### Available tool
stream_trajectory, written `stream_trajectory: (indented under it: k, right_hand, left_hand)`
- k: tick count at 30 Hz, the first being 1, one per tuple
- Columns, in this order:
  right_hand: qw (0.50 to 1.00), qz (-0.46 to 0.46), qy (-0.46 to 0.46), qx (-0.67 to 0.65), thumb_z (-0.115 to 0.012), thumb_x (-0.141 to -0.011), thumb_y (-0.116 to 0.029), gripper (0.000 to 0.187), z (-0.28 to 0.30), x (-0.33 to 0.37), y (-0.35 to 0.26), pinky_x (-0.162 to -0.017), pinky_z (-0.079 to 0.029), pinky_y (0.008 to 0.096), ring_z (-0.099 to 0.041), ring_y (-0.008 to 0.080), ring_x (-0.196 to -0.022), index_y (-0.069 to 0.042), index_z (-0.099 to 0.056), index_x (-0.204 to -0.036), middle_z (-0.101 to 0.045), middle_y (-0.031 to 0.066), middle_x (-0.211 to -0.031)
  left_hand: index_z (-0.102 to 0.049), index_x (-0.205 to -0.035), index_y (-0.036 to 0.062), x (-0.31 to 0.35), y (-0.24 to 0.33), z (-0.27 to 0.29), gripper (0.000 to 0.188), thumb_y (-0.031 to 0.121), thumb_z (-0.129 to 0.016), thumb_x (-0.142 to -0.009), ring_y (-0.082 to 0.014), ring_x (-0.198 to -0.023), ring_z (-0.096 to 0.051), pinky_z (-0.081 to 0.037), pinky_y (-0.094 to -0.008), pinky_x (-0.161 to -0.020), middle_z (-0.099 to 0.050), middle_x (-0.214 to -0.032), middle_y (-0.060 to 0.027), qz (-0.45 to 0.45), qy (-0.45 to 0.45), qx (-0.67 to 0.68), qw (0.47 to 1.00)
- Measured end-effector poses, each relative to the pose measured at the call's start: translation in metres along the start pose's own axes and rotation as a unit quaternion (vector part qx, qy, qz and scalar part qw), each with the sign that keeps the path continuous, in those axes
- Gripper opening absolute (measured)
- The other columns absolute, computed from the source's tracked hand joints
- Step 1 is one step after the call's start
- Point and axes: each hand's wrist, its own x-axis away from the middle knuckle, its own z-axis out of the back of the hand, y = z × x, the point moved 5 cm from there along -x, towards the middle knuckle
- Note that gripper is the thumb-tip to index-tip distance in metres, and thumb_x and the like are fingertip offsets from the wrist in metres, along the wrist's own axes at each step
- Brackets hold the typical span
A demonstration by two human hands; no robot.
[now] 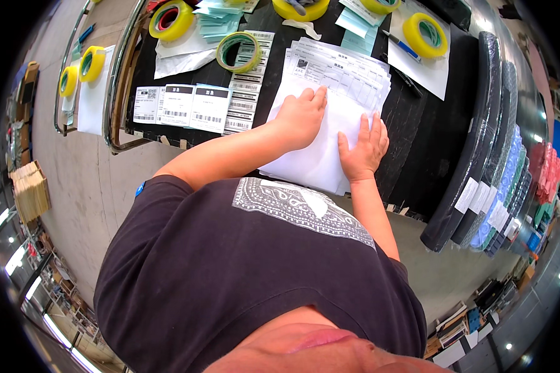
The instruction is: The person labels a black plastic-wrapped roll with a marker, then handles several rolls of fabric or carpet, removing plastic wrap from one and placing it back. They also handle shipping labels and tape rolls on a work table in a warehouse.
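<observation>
A stack of printed paper forms lies on the black tabletop in front of me. Over its near part is a blank white sheet of paper, its far edge lying across the print. My left hand rests on this sheet with its fingers bent and pressed together at the far edge; its thumb is hidden. My right hand lies flat near the sheet's right side, fingers stretched out and thumb apart. Left of the stack are a strip of barcode labels and white shipping labels.
A roll of yellow tape stands behind the barcode strip, and another roll lies far right beside a blue pen. A black pen lies right of the forms. Wrapped rolls line the right side; a metal rail borders the left.
</observation>
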Motion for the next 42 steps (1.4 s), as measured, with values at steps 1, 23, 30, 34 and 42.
stream_trajectory:
  k: [1, 23, 30, 34, 42]
  right_hand:
    - [1.000, 0.000, 0.001, -0.002, -0.070, -0.078, -0.044, 0.069, 0.000, 0.000, 0.000, -0.108, -0.029, 0.0498, -0.037, 0.0367, -0.133, -0.007, -0.053, -0.133, -0.042, 0.0193, -0.145]
    - [1.000, -0.014, -0.006, 0.000, -0.070, -0.077, -0.044, 0.068, 0.000, -0.001, 0.002, -0.109, -0.027, 0.0481, -0.036, 0.0343, -0.134, -0.008, -0.055, -0.132, -0.042, 0.0168, -0.146]
    - [1.000, -0.012, -0.004, 0.003, -0.071, -0.077, -0.044, 0.067, 0.001, -0.002, 0.000, -0.108, -0.028, 0.0486, -0.036, 0.0351, -0.133, -0.008, -0.055, -0.132, -0.042, 0.0169, -0.146]
    - [1.000, -0.018, -0.009, 0.005, -0.071, -0.077, -0.044, 0.067, 0.002, -0.001, -0.001, -0.108, -0.028, 0.0489, -0.036, 0.0353, -0.133, -0.009, -0.055, -0.132, -0.042, 0.0168, -0.146]
    - [1.000, -0.014, 0.001, 0.005, -0.070, -0.077, -0.045, 0.067, 0.000, 0.000, 0.001, -0.109, -0.028, 0.0488, -0.036, 0.0349, -0.133, -0.009, -0.055, -0.132, -0.042, 0.0168, -0.146]
  left_hand:
    - [-0.055, -0.129, -0.0032, 0.000, 0.001, 0.000, 0.054, 0.011, -0.059, -0.077, -0.0248, -0.114, -0.049, -0.049, -0.0342, -0.077, -0.039, -0.149, -0.0142, 0.000, 0.004, -0.001, 1.000]
    - [-0.054, -0.133, 0.0020, 0.003, -0.001, -0.007, 0.054, 0.012, -0.058, -0.080, -0.0239, -0.117, -0.045, -0.045, -0.0357, -0.078, -0.035, -0.152, -0.0041, 0.004, 0.020, -0.012, 1.000]
    - [-0.056, -0.131, 0.0017, 0.005, -0.002, -0.008, 0.054, 0.011, -0.058, -0.078, -0.0241, -0.115, -0.046, -0.045, -0.0362, -0.076, -0.036, -0.151, -0.0040, 0.000, 0.045, -0.001, 0.999]
    - [-0.055, -0.132, 0.0015, 0.006, -0.002, -0.007, 0.055, 0.010, -0.057, -0.078, -0.0246, -0.115, -0.045, -0.044, -0.0367, -0.077, -0.036, -0.151, -0.0041, 0.002, 0.038, 0.006, 0.999]
    - [-0.053, -0.135, 0.0035, 0.005, -0.002, -0.010, 0.057, 0.011, -0.057, -0.079, -0.0253, -0.118, -0.044, -0.044, -0.0368, -0.080, -0.034, -0.153, -0.0030, 0.007, 0.028, -0.002, 1.000]
